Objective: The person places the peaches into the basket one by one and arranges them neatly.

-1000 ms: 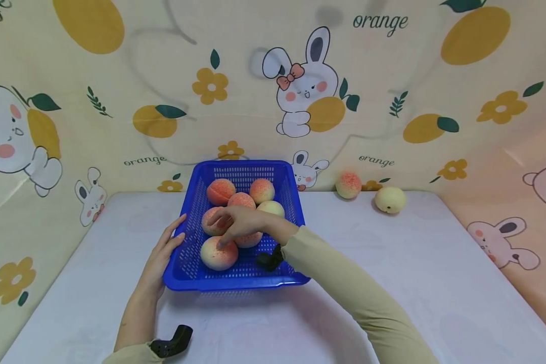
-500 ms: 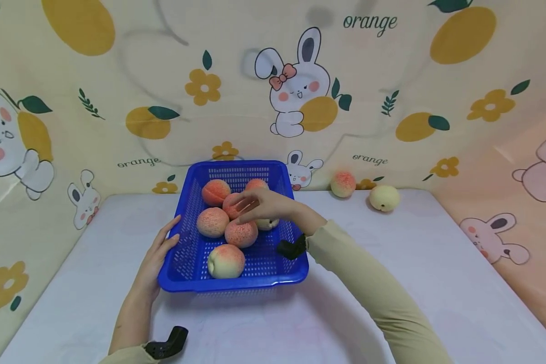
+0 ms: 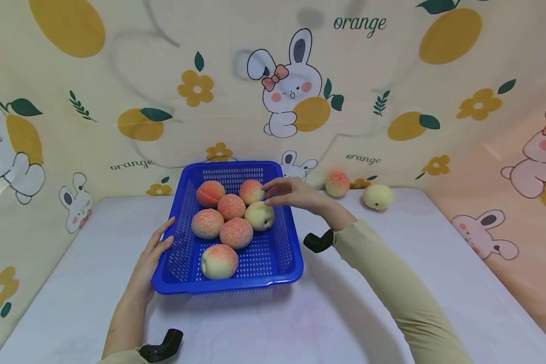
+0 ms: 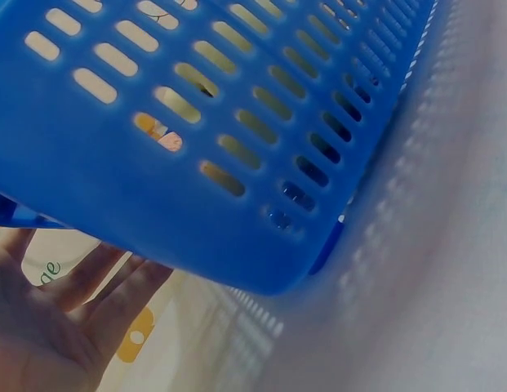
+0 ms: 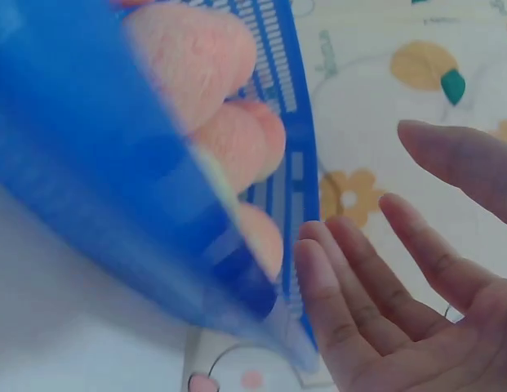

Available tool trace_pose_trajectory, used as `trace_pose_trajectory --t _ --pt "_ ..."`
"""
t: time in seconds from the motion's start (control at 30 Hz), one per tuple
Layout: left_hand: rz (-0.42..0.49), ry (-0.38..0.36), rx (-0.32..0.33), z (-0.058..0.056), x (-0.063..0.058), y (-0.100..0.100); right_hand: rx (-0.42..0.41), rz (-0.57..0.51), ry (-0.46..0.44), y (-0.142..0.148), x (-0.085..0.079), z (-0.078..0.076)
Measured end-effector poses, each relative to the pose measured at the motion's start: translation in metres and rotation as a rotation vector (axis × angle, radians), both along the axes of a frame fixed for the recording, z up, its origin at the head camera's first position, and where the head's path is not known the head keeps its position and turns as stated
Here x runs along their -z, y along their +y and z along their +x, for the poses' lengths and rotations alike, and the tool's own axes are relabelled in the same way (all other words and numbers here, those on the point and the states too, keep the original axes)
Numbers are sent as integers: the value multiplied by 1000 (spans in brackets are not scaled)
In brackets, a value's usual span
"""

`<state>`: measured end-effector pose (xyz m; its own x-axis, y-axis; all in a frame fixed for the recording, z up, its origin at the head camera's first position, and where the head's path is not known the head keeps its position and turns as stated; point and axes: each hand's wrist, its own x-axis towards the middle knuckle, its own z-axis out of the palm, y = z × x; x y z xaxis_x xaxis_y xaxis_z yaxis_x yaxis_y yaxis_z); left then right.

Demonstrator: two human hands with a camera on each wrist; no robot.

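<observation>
A blue plastic basket (image 3: 227, 285) with slotted walls stands on the table and holds several peaches. My left hand (image 3: 141, 268) touches its left side, with fingertips over the rim; in the left wrist view the fingers reach out straight along the basket's edge. My right hand (image 3: 296, 194) is at the right rim, fingers loosely extended and nothing between them. Its fingertips overlap a pink-and-yellow peach (image 3: 250, 191) and lie just above a pale yellow peach (image 3: 259, 216). A yellow peach with a red top (image 3: 220, 262) sits alone near the basket's front.
Outside the basket, a red-topped peach (image 3: 336, 183) and a pale yellow one (image 3: 377, 197) lie at the table's back edge, right of the basket. A printed cloth (image 3: 236, 111) hangs behind the white table (image 3: 346, 313). Both wrists carry black devices.
My right hand has left the front peach and moved back and right across the basket to its right rim. The front peach has shifted slightly. My left hand stays at the basket's left side.
</observation>
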<state>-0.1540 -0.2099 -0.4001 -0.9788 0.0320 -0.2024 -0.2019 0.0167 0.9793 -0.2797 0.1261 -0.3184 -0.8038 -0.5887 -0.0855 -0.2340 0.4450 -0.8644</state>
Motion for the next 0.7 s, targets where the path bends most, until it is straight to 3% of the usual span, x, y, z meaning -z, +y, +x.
trace_pose_trajectory --t 0.13,0.43,0.7 --pt "-3 -1 -1 -1 -1 -1 57 -52 4 14 2 -4" --pt "20 -13 -4 0 -1 -1 329 -111 21 45 16 -16" --pt "7 -23 -5 2 -1 0 673 -161 78 75 38 -26"
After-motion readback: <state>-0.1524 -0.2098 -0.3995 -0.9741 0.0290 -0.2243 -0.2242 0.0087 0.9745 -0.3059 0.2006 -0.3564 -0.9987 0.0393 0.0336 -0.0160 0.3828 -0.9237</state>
